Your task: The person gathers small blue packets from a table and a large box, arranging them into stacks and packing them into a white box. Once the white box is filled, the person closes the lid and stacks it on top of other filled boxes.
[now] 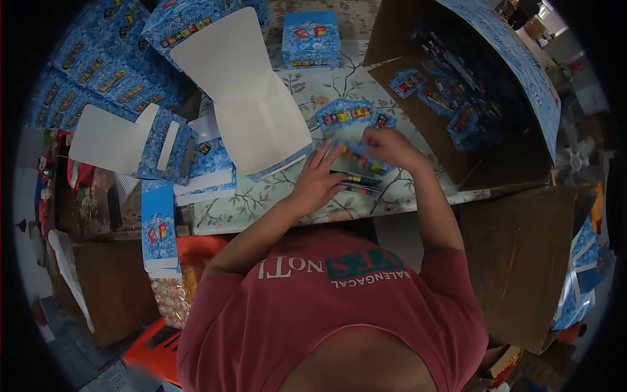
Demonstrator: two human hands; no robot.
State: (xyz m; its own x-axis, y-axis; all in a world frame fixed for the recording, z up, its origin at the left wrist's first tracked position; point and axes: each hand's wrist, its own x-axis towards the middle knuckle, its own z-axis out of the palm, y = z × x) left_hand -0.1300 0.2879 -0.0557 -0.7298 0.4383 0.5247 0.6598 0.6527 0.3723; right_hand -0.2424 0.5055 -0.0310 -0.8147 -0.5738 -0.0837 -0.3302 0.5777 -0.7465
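Observation:
My left hand (317, 183) reaches over the table with its fingers stretched out, touching or just beside a small pile of dark strips with coloured marks (362, 183). My right hand (393, 147) is closed, its fingers curled at the upper edge of a blue printed packet (360, 157). That packet is smeared by motion and lies between both hands. Just beyond them, a blue cut-out card with a row of coloured pictures (346, 114) lies flat on the table. A smaller blue printed piece (383, 121) is beside my right fingers.
An open carton (483, 166) on the right holds several blue packets (465, 124). A blue box (311, 39) stands at the back. White-lined open boxes (258, 117) lie on the left, before stacked blue boxes (104, 72). Flowered cloth (261, 209) covers the table. An orange chair (153, 349) is lower left.

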